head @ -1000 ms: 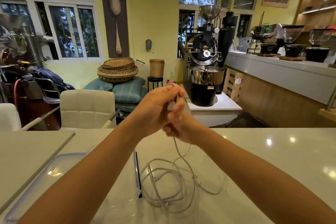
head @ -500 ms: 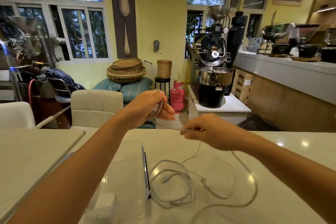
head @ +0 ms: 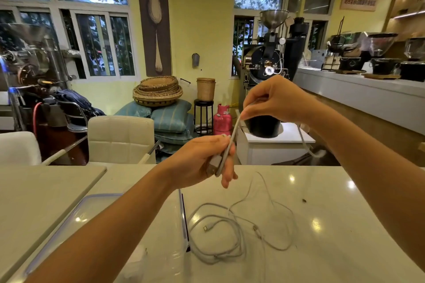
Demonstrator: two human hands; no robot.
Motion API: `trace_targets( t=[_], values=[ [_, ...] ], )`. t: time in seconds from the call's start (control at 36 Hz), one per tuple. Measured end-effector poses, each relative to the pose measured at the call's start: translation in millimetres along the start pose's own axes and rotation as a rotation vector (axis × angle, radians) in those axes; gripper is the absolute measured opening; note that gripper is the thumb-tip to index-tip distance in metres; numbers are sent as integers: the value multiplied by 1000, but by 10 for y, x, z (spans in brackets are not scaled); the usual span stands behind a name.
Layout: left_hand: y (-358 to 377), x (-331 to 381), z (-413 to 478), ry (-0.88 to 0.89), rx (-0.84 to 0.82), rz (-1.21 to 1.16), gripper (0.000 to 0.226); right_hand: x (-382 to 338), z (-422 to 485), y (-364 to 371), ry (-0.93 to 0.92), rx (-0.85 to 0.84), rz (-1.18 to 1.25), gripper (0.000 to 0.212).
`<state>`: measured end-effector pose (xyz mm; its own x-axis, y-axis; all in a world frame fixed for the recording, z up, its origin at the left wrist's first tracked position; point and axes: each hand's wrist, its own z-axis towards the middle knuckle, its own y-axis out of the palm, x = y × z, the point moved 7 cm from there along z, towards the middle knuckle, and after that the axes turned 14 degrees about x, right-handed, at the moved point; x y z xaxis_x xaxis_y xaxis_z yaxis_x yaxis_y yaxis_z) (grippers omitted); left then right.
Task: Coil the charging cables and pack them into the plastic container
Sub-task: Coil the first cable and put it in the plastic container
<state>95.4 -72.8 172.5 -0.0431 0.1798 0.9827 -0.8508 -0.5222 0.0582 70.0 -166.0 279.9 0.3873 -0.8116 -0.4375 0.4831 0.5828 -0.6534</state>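
Note:
My left hand (head: 202,161) is raised above the white table and closed around the plug end and first loops of a white charging cable (head: 231,138). My right hand (head: 273,99) is higher and to the right, pinching the same cable, which runs taut between the two hands. Its slack drops off my right wrist and trails down to the table. More white cables (head: 220,232) lie in a loose tangle on the table below my hands. The clear plastic container (head: 170,232) stands left of the tangle, partly hidden by my left forearm.
The container's lid (head: 76,213) lies flat at the left, next to a raised table panel (head: 41,190). White chairs (head: 119,138) stand behind the table's far edge. A small dark speck (head: 304,200) lies on the table at the right.
My right hand has risen from table height up and to the right, pulling the cable taut. My left hand has dropped lower and turned, with cable wrapped around its fingers.

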Motion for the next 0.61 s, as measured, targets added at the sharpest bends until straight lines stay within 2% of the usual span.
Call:
trace_targets(
  t=[0.08, 0.17, 0.22, 0.31, 0.36, 0.44, 0.5, 0.53, 0.61],
  values=[
    [58, 42, -25, 18, -52, -104, 35, 55, 42, 21, 18, -6, 61, 22],
    [192, 72, -74, 19, -197, -152, 36, 92, 64, 108, 42, -25, 172, 22],
    [269, 122, -101, 30, -272, -183, 31, 132, 51, 196, 93, -54, 294, 21],
    [291, 246, -99, 85, -284, -183, 27, 241, -18, 414, 184, -117, 573, 18],
    [291, 346, -90, 126, -264, -162, 26, 383, -64, 613, 286, -102, 718, 24],
    [272, 448, -28, 156, -123, -137, 25, 496, -182, 953, 405, -98, 847, 15],
    [182, 452, 55, 147, 29, -69, 28, 488, -295, 1171, 512, -109, 924, 43],
    [144, 454, 87, 151, 80, -12, 29, 490, -360, 1254, 564, -112, 941, 48],
    [7, 412, 174, 124, 188, 123, 32, 451, -505, 1385, 643, -159, 924, 30]
  ],
)
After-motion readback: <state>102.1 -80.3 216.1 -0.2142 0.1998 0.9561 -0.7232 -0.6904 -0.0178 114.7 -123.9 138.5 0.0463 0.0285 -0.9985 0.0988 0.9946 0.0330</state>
